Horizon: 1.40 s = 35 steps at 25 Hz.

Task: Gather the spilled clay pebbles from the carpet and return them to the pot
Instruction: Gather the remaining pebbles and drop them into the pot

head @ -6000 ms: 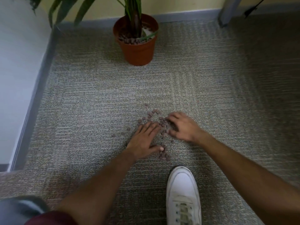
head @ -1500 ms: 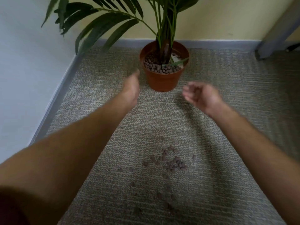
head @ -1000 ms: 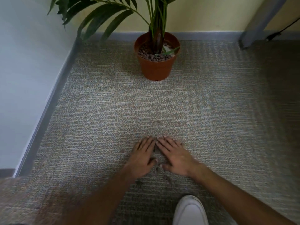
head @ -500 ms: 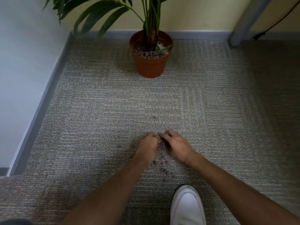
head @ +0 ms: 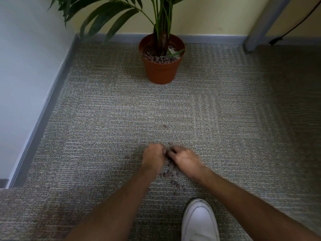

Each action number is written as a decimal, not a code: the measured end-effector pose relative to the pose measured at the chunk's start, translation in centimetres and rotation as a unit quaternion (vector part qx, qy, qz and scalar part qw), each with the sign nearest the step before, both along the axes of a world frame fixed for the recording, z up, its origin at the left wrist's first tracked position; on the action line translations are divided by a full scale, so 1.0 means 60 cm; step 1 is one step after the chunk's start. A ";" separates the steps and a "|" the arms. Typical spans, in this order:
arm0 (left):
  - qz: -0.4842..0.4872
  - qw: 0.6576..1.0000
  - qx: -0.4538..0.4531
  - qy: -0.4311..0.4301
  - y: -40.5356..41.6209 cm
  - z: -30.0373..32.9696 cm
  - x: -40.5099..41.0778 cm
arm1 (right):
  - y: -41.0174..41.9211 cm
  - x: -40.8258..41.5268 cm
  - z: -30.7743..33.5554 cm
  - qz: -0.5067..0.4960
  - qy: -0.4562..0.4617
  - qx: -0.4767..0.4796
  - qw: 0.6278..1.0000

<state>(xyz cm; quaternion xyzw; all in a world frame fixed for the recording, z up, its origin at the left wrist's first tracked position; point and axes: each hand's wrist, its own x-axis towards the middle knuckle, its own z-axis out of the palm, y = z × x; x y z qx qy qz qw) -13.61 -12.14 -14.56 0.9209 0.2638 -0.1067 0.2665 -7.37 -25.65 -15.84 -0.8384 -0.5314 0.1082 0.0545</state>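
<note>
Brown clay pebbles (head: 172, 178) lie scattered on the grey carpet (head: 104, 119) in front of me. My left hand (head: 154, 156) and my right hand (head: 185, 158) are down on the carpet, side by side, fingers curled inward round a small heap of pebbles between them. A few single pebbles (head: 165, 126) lie farther out. The terracotta pot (head: 160, 72) stands well beyond the hands near the far wall, holding a palm plant and a layer of pebbles.
A white shoe (head: 199, 221) stands on the carpet just below my right forearm. A grey skirting board (head: 46, 105) and wall run along the left. A grey furniture leg (head: 260, 25) and a black cable (head: 295, 26) are at the back right.
Both hands came back from the pot, landed flat on the spilled pebbles, then curled together, scooping a heap between them. Several pebbles remain loose behind the hands.
</note>
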 end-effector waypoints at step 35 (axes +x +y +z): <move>0.332 0.845 -0.354 -0.223 0.265 0.246 0.364 | 0.239 0.439 0.183 -0.305 0.150 0.336 0.878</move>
